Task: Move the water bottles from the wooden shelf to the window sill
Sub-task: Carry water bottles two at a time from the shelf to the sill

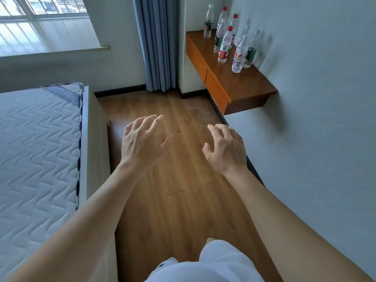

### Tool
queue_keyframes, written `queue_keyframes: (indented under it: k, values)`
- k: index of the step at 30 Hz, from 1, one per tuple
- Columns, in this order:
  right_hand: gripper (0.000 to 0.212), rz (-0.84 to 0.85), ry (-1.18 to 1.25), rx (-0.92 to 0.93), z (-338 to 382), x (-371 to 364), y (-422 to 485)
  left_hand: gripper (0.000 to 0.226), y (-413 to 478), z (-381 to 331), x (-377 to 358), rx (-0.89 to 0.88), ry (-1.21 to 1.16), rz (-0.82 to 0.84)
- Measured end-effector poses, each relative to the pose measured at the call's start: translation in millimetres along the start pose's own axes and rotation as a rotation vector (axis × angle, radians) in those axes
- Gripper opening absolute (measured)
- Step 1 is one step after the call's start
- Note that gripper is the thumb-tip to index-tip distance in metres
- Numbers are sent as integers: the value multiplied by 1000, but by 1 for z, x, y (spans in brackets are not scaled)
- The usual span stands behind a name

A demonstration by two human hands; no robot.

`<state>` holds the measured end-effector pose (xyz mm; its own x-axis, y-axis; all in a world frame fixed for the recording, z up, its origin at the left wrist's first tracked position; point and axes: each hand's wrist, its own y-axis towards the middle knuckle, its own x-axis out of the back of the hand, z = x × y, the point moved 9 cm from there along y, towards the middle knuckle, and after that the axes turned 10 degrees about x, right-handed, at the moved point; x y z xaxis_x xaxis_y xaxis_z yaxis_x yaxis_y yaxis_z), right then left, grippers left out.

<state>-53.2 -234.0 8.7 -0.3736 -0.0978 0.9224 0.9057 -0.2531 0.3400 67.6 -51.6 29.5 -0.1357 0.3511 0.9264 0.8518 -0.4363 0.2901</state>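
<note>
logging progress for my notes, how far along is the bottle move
Nothing looks done: the visible window sill holds no bottles. Nothing is in hand: left hand and right hand are open and empty above the floor. Left: the water bottles, about seven, stand on the wooden shelf.

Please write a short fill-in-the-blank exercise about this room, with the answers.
1. The clear plastic water bottles stand on the brown ____ shelf.
2. The left hand and the right hand both hold ____.
3. The pleated fabric curtain is ____.
4. The quilted white mattress lies on the person's ____ side.
Missing words: wooden, nothing, blue, left.
</note>
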Motion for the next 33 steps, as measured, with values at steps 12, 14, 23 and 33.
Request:
queue_keyframes:
  k: [12,14,23,33]
  values:
    - [54,20,49,-6,-35,-54,100,62,99,9,-52,0,11,9]
    - [53,8,47,-2,-49,-63,131,63,131,4,-62,7,21,0]
    - [52,25,31,63,-119,-85,285,63,284,-36,-106,51,40,4]
    - [52,85,82,78,-158,-126,398,63,398,-31,-147,104,29,16]
